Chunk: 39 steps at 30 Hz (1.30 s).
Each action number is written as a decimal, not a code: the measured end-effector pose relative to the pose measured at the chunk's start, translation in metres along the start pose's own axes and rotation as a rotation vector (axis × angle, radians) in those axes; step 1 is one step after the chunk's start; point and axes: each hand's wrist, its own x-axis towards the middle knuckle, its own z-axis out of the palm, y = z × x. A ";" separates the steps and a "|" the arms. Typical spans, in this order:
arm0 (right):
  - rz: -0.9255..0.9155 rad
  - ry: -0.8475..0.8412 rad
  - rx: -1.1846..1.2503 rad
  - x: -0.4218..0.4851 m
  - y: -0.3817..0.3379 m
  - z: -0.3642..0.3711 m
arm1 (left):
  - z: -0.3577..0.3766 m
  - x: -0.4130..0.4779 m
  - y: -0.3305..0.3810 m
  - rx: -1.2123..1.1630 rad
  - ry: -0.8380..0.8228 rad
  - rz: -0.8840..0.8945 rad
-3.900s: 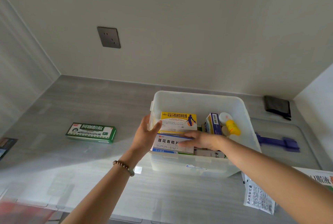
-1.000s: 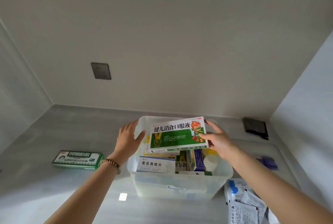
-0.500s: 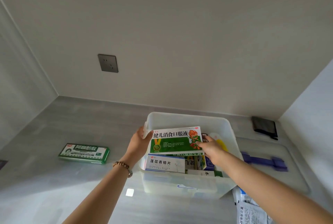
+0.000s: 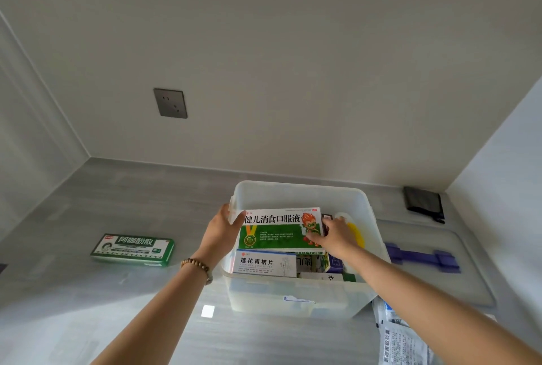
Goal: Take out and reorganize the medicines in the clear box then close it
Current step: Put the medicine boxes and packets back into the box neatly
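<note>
The clear box (image 4: 299, 193) stands open on the grey counter, holding several medicine packs. A large green-and-white medicine box (image 4: 275, 232) lies flat on top of the others inside it. My left hand (image 4: 221, 229) grips the clear box's left rim and touches the green box's left end. My right hand (image 4: 334, 232) rests on the green box's right end, fingers spread. Below it sit a white-and-blue box (image 4: 264, 263), a purple box (image 4: 334, 263) and a yellow-capped bottle (image 4: 356, 232). The clear lid (image 4: 457, 282) with purple clips lies to the right.
A green medicine box (image 4: 133, 248) lies on the counter to the left. White sachets (image 4: 401, 338) lie at the front right of the clear box. A black pouch (image 4: 423, 203) sits in the back right corner. A wall socket (image 4: 170, 103) is on the back wall.
The large green box came from above the clear box down into it, onto the other packs. My left hand moved to the clear box's left rim; my right hand followed the green box down.
</note>
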 end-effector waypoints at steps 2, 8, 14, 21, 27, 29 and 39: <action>-0.102 -0.005 -0.233 0.002 -0.001 0.008 | 0.000 0.000 -0.001 0.008 0.003 0.004; -0.321 -0.241 -0.475 0.010 0.004 0.024 | -0.001 -0.002 0.001 0.048 0.004 0.017; -0.323 -0.242 -0.356 0.005 0.000 0.017 | -0.005 -0.004 0.006 0.121 -0.019 0.011; -0.458 0.041 0.125 -0.033 0.009 -0.069 | 0.006 -0.024 0.059 0.301 0.122 0.241; -0.369 0.255 0.138 -0.072 0.101 -0.160 | 0.081 -0.070 0.155 0.203 -0.039 0.481; -0.291 0.288 0.141 -0.086 0.143 -0.176 | 0.114 -0.089 0.180 0.161 -0.106 0.540; 0.181 0.120 0.210 -0.147 0.319 -0.160 | 0.287 -0.158 0.199 0.127 -0.610 0.371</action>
